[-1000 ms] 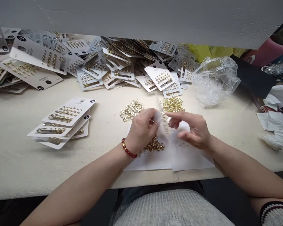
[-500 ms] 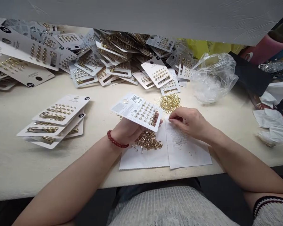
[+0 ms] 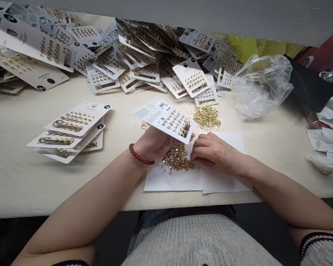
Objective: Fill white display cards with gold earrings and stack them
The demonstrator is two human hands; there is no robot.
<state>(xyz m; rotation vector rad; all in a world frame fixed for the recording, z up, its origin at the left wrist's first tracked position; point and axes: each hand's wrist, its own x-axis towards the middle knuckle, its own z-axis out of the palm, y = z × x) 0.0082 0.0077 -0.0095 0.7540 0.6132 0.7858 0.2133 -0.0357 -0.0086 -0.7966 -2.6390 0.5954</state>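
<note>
My left hand (image 3: pixel 158 144), with a red bead bracelet at its wrist, holds an earring card (image 3: pixel 152 114) tilted, its printed back and rows of earring posts facing up. Just below the card is a heap of small gold studs (image 3: pixel 177 158) on white paper (image 3: pixel 173 183). My right hand (image 3: pixel 208 153) is at the right edge of that heap, fingers curled together and pointing down; whatever is between the fingertips is hidden. It covers the clear bits on the second white sheet (image 3: pixel 233 142). Behind it is a pile of gold rings (image 3: pixel 207 117).
A small stack of filled earring cards (image 3: pixel 77 118) lies on the left of the table. Many more cards (image 3: pixel 144 55) are heaped along the back. A clear plastic bag (image 3: pixel 262 88) and crumpled tissues (image 3: pixel 326 146) lie to the right. A grey panel (image 3: pixel 183 13) overhangs the back.
My right hand has moved left and toward me, from over the clear bits to the edge of the gold studs. The left hand still holds the card. The camera view has shifted slightly.
</note>
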